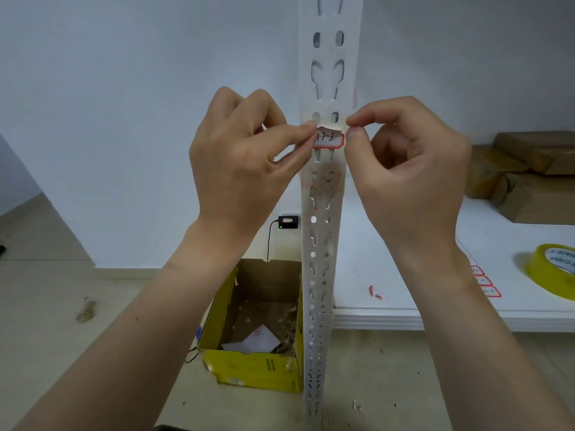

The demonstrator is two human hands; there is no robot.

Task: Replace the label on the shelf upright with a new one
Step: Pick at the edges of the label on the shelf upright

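So both hands are up at the white slotted shelf upright (322,244), which is running top to bottom through the middle of the view. The label (329,140) is sitting across the front of that upright, roughly at hand height. It's a small white one with a red border and "17-3" handwritten on it. The left hand (245,157) is coming in from the left and its fingers (298,132) are pinching the label's left end, which is looking a bit bent away from the metal. The right hand (404,169) is doing the same on the right end, thumb and forefinger pinching the edge, with the other fingers curling loosely into the palm. Just under the label the upright is showing some brownish smudging around the slots. Down on the floor, to the left of the upright, a yellow cardboard box (249,368) is sitting open with paper scraps inside. On the far wall behind it a black charger (288,221) is glowing green. Right of the upright a white shelf board (389,259) is carrying a sheet of red-bordered labels (487,284) near the right wrist, a small red scrap (375,292), a roll of yellow tape (553,269) at the right edge, and brown wrapped packages (529,175) at the far right.
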